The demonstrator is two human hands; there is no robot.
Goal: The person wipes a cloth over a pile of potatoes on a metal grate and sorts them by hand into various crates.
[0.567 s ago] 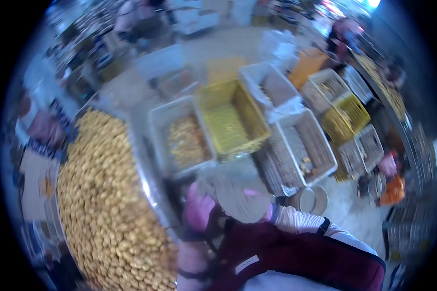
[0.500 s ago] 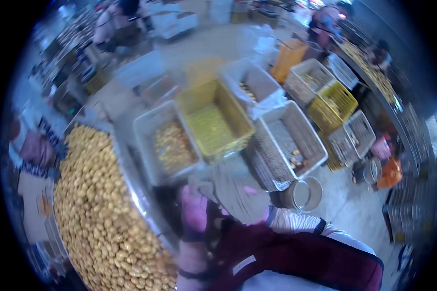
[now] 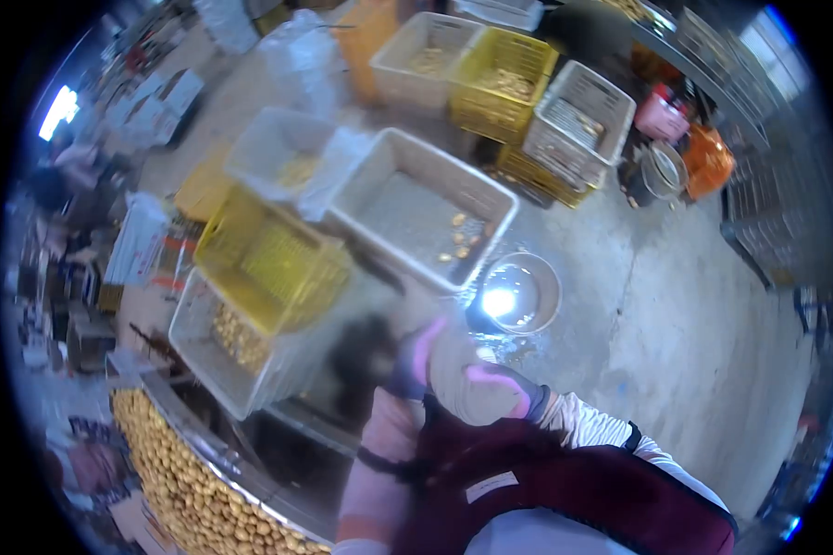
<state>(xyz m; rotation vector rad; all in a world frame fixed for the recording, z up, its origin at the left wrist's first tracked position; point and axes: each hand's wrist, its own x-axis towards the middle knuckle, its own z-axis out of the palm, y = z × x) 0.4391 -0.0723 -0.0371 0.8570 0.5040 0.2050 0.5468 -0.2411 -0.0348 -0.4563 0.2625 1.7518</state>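
Note:
A crumpled grey-beige cloth [image 3: 465, 377] hangs bunched between my hands at the bottom centre, in front of my dark red apron [image 3: 565, 472]. My left hand [image 3: 418, 356], in a pink and grey glove, is closed on the cloth's left side. On the right side, my right hand [image 3: 514, 388], gloved the same way, grips the cloth. Just beyond is a round bucket [image 3: 520, 294] on the wet floor, with bright light reflected inside it.
A white crate [image 3: 424, 211] with a few round yellowish items stands ahead; a yellow crate [image 3: 273, 259] and another white crate [image 3: 215, 347] are at left. A metal-edged bin of yellowish items [image 3: 194, 472] lies lower left. More crates stand behind.
The view has swung to the right, so the crates and the bin have shifted left and the bucket is nearer the centre. Both hands have stayed on the cloth, now held closer together.

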